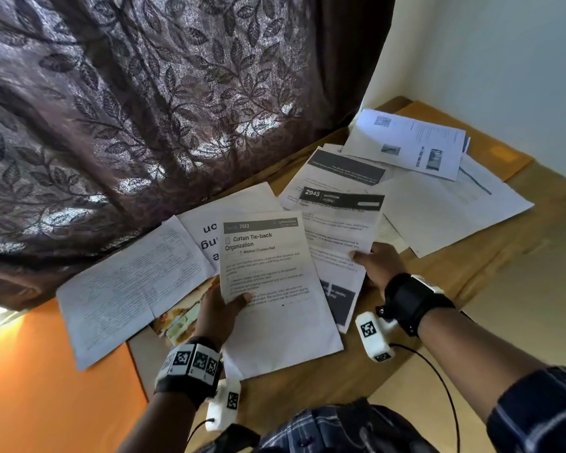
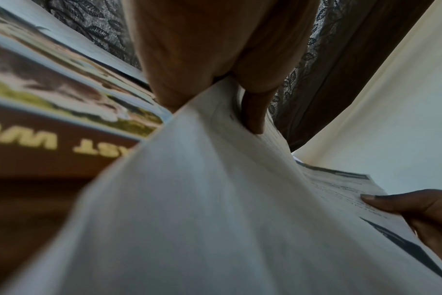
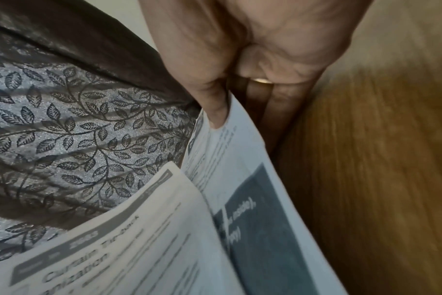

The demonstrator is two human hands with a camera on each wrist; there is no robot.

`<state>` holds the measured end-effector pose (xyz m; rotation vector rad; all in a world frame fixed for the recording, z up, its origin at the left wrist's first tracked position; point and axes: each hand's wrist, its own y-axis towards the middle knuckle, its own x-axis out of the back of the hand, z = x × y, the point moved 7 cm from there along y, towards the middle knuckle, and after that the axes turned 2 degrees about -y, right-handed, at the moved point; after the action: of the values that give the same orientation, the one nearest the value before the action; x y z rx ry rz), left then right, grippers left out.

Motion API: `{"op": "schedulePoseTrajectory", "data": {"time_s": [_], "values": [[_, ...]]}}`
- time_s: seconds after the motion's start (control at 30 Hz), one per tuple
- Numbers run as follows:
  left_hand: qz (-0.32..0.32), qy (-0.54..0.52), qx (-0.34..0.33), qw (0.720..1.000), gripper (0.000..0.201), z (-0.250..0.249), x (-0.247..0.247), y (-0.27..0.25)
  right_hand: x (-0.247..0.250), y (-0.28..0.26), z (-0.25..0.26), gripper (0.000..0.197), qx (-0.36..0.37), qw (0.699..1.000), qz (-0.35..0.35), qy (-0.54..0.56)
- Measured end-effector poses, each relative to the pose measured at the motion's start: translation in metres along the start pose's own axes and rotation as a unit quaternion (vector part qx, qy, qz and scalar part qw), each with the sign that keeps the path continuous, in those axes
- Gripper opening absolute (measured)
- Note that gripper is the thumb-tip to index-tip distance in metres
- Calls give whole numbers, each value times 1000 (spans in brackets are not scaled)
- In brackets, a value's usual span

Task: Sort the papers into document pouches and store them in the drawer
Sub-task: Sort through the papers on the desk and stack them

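You wear black wrist straps (image 1: pixel 412 299) carrying white marker-printed camera blocks (image 1: pixel 373 335), a gold ring (image 3: pixel 262 80), and blue plaid sleeves (image 1: pixel 536 416).

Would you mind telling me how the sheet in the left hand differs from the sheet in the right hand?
The left hand pinches the Curtain Tie-back sheet by its left edge; the right hand pinches the 2945 sheet by its right edge. The Curtain Tie-back sheet has a grey header numbered 2683 and overlaps the 2945 sheet, whose header is black. Both are white printed pages held above the wooden table.
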<state>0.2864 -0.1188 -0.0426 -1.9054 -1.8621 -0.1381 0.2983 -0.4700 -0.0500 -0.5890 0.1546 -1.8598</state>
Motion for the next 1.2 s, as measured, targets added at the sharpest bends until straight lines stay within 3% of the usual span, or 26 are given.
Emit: {"op": "schedulePoseTrajectory", "data": {"time_s": [0.13, 0.47, 0.77, 0.9, 1.07, 1.2], "values": [[-3, -11, 1, 1000, 22, 1, 1, 0, 21, 9, 25, 23, 86, 988, -68, -109], [-6, -92, 40, 995, 22, 14, 2, 0, 33, 9, 34, 19, 146, 985, -94, -5], [-4, -103, 49, 994, 21, 14, 2, 2, 80, -11, 107, 11, 262, 952, -143, 69], [-6, -101, 50, 994, 21, 19, 2, 7, 71, -20, 114, 10, 231, 954, -87, 173], [0, -115, 46, 992, 20, 19, 0, 8, 34, -24, 104, 13, 177, 959, -2, 222], [-2, -161, 51, 986, 32, 17, 1, 9, -12, -14, 60, 13, 120, 976, 53, 175]]}}
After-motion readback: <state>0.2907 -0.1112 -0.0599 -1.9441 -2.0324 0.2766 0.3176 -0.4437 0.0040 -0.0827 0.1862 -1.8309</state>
